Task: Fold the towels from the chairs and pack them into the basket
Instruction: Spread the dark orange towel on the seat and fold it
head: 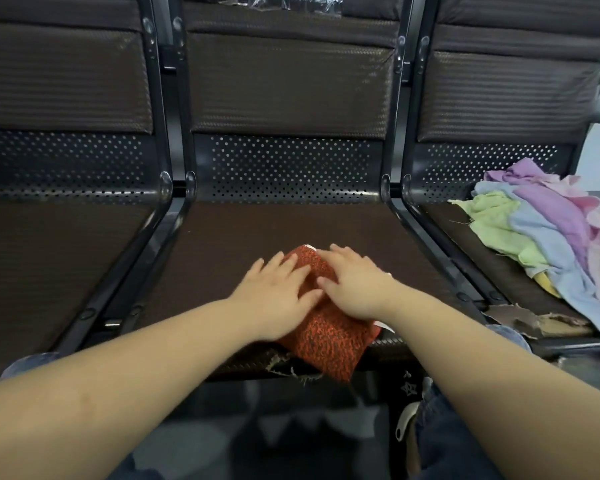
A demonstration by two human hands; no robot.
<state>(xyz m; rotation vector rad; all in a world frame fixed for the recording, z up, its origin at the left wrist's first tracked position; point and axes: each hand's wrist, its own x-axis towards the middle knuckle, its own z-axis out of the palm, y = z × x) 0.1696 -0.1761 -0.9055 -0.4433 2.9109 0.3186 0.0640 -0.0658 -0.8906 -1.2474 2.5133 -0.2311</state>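
An orange-and-black speckled towel (pixel 326 337) lies folded small on the front of the middle chair seat (pixel 257 230), its near end hanging over the seat edge. My left hand (pixel 278 289) lies flat on the towel's left side with fingers spread. My right hand (pixel 354 282) presses flat on its right side, fingers straight. A heap of unfolded towels (pixel 548 230) in green, light blue, purple and pink lies on the right chair seat. No basket is in view.
Three dark linked chairs with perforated metal backs fill the view; the left seat (pixel 49 265) holds nothing. Black metal frame rails (pixel 426 237) separate the seats. Torn upholstery (pixel 534 320) shows at the right seat's front edge. My knees are below the seats.
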